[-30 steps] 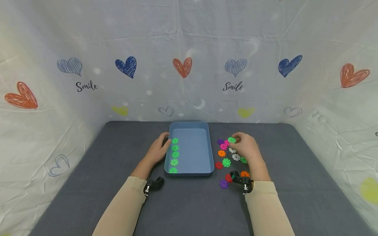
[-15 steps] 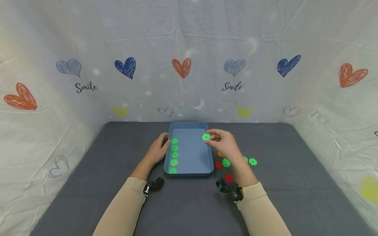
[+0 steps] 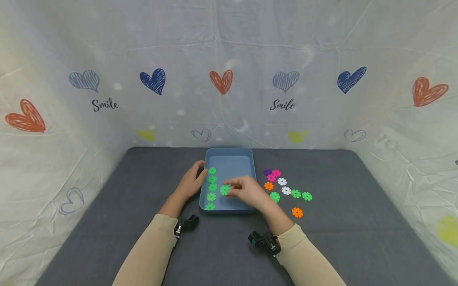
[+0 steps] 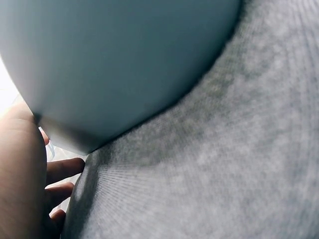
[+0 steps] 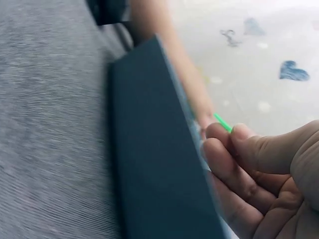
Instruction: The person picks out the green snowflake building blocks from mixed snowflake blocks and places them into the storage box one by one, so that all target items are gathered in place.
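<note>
In the head view a blue tray (image 3: 236, 167) lies on the dark cloth, a column of several green flower-shaped discs (image 3: 212, 187) along its left side. My right hand (image 3: 247, 192) pinches another green disc (image 3: 224, 190) over the tray, just right of that column. The right wrist view shows the disc's thin edge (image 5: 223, 122) between thumb and forefinger. Resting against the tray's left rim is my left hand (image 3: 190, 181), its thumb at the rim. In the left wrist view its relaxed fingers (image 4: 65, 170) extend past the tray's outer wall (image 4: 124, 64).
Right of the tray lie loose discs: pink (image 3: 271, 178), purple (image 3: 267, 172), white (image 3: 286, 190), orange (image 3: 297, 212) and green (image 3: 307, 196). My right forearm hides part of that area. A patterned white curtain (image 3: 229, 115) stands behind the table.
My right hand has carried the green disc from the loose pile leftward, past the tray's right rim and over its inside. The left hand has stayed at the rim.
</note>
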